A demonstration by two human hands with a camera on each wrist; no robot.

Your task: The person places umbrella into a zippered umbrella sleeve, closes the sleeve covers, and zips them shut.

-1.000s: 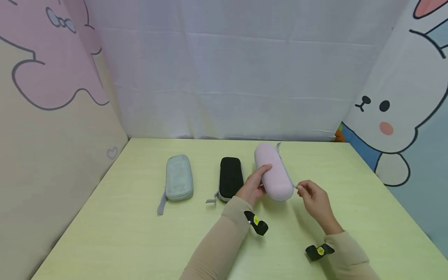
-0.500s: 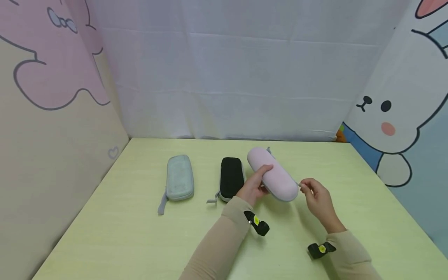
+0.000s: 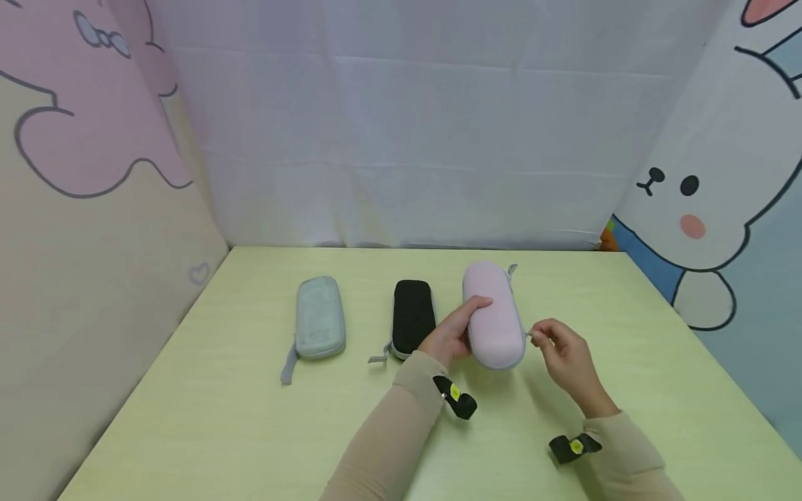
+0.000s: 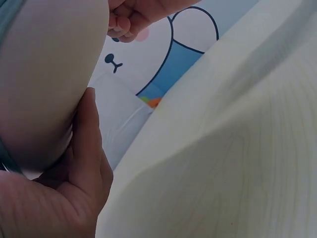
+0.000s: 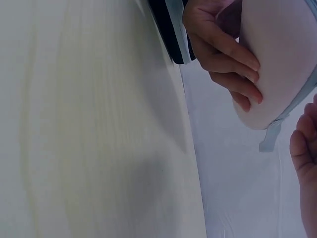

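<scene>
A pale pink zip-up pencil case is held up over the table by my left hand, thumb across its top face and fingers underneath. The left wrist view shows the left hand wrapped round the case's rounded side. My right hand pinches a small zipper pull at the near right of the case. A grey fabric tab sticks out at its far end, seen also as a pale tab in the right wrist view. Fingers partly hide the zipper pull.
A black zip case with a grey tab lies just left of my left hand. Farther left lies a grey-green zip case with its strap towards me. The pale yellow table meets a white cloth backdrop behind.
The pink pencil case swung its far end left, then back right, and now stands straighter in the left hand. The right hand keeps pinching the zipper pull, almost in the same place.
</scene>
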